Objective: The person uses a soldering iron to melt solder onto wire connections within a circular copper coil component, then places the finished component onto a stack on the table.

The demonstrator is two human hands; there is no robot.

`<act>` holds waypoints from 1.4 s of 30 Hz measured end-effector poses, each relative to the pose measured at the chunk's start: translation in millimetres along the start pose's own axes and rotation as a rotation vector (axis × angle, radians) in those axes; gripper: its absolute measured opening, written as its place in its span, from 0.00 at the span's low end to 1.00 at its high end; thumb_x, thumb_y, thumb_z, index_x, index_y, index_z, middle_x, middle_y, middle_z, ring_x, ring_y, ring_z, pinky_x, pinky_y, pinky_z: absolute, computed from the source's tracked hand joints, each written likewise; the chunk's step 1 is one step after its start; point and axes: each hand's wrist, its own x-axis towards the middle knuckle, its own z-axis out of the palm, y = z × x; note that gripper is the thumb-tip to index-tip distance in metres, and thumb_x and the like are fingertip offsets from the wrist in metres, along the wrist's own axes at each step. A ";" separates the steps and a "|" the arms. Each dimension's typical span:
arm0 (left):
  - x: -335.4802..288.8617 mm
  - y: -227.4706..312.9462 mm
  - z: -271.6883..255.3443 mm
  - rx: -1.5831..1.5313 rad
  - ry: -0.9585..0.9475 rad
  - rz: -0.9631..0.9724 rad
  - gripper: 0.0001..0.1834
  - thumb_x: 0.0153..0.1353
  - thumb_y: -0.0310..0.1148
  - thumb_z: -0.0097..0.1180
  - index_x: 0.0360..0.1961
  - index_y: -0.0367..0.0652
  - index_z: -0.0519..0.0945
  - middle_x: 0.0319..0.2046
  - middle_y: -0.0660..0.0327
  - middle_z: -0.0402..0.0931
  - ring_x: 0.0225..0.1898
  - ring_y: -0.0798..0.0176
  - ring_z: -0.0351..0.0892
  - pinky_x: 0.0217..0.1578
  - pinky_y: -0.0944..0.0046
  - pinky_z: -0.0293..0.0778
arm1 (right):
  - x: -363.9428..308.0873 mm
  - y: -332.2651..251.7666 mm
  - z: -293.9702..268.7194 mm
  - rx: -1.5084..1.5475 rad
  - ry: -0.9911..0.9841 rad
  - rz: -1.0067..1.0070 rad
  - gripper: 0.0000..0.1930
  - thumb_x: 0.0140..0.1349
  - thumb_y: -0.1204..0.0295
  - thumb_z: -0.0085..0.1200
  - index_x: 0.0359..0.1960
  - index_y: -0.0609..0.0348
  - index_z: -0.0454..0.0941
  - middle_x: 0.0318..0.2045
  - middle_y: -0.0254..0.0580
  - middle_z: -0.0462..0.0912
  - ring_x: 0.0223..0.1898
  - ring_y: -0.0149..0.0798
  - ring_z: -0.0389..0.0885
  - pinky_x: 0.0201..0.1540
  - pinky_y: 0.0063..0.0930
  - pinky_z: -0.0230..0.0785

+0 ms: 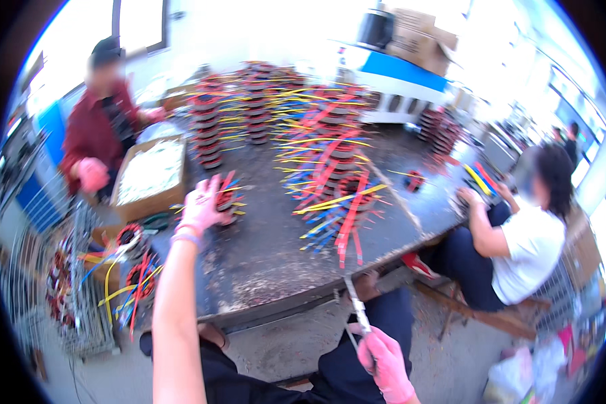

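Observation:
My left hand [203, 205], in a pink glove, reaches out over the left part of the table. Its fingers and thumb are around the near side of a wound motor stator [231, 202] with red, yellow and blue leads. The hand partly hides that stator. Low in front of my lap, my right hand [385, 363], also gloved in pink, is closed round a slim silver metal tool [358, 308] pointing up toward the table edge. Blur hides the tool's exact kind. Beyond its tip, a long row of stacked stators [343, 158] trails red, yellow and blue leads.
More stator stacks [257, 101] stand at the back. A cardboard box [151, 176] of white pieces sits left, beside a standing person [101, 128]. Wire baskets [81, 296] with stators stand lower left. Another person [512, 236] sits at the right edge handling coloured leads.

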 end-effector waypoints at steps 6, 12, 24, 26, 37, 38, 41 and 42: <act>6.3 -12.7 2.2 -0.064 -0.139 -0.031 0.69 0.30 0.52 0.77 0.74 0.43 0.52 0.64 0.39 0.60 0.63 0.38 0.67 0.62 0.52 0.67 | -4.5 -11.6 18.1 0.050 -0.062 0.027 0.22 0.75 0.61 0.41 0.60 0.65 0.72 0.19 0.23 0.66 0.19 0.19 0.57 0.22 0.15 0.46; 8.9 -17.7 3.9 -0.190 -0.084 -0.023 0.60 0.37 0.45 0.77 0.72 0.47 0.58 0.64 0.41 0.62 0.62 0.38 0.68 0.61 0.50 0.67 | -11.3 -21.8 23.2 0.091 -0.072 0.008 0.19 0.75 0.65 0.43 0.61 0.64 0.72 0.21 0.22 0.64 0.22 0.20 0.58 0.25 0.17 0.48; 3.7 -17.1 -6.1 -0.133 -0.161 -0.025 0.62 0.36 0.55 0.74 0.72 0.45 0.59 0.66 0.37 0.59 0.64 0.37 0.66 0.64 0.53 0.65 | -9.0 -13.9 16.4 -0.020 0.011 -0.006 0.22 0.74 0.61 0.42 0.57 0.68 0.74 0.15 0.23 0.65 0.15 0.18 0.55 0.19 0.16 0.44; 3.3 -10.3 -11.6 -0.143 -0.199 -0.030 0.61 0.34 0.48 0.75 0.72 0.46 0.58 0.67 0.40 0.58 0.65 0.38 0.64 0.64 0.54 0.64 | -10.3 -11.0 9.8 -0.012 0.002 0.013 0.20 0.75 0.62 0.43 0.58 0.65 0.74 0.17 0.22 0.67 0.17 0.18 0.56 0.20 0.16 0.45; -0.7 -4.7 -16.3 0.031 -0.260 -0.030 0.67 0.32 0.50 0.78 0.75 0.51 0.52 0.70 0.37 0.52 0.68 0.36 0.59 0.68 0.53 0.58 | -10.3 4.4 -19.4 -0.015 0.070 -0.030 0.24 0.73 0.59 0.45 0.53 0.72 0.74 0.13 0.26 0.66 0.12 0.19 0.55 0.15 0.15 0.43; -1.2 -7.1 -15.4 0.041 -0.252 -0.038 0.66 0.33 0.49 0.78 0.75 0.51 0.53 0.70 0.37 0.53 0.68 0.36 0.60 0.68 0.52 0.59 | -10.4 3.6 -20.1 -0.011 0.061 -0.013 0.24 0.73 0.58 0.45 0.54 0.72 0.74 0.13 0.25 0.66 0.13 0.19 0.56 0.16 0.15 0.44; -1.6 -10.3 -11.3 0.070 -0.228 -0.058 0.63 0.37 0.47 0.77 0.74 0.51 0.54 0.68 0.38 0.56 0.66 0.36 0.62 0.66 0.51 0.62 | -11.3 0.1 -21.8 0.004 0.048 0.027 0.24 0.73 0.58 0.44 0.54 0.71 0.74 0.15 0.23 0.67 0.15 0.17 0.57 0.19 0.15 0.45; -2.9 -7.7 -10.1 0.077 -0.220 -0.063 0.62 0.38 0.46 0.77 0.74 0.51 0.54 0.68 0.38 0.57 0.66 0.36 0.63 0.65 0.51 0.62 | -11.2 0.1 -22.9 0.010 0.053 0.034 0.24 0.73 0.58 0.44 0.54 0.72 0.74 0.15 0.23 0.67 0.16 0.17 0.57 0.19 0.15 0.45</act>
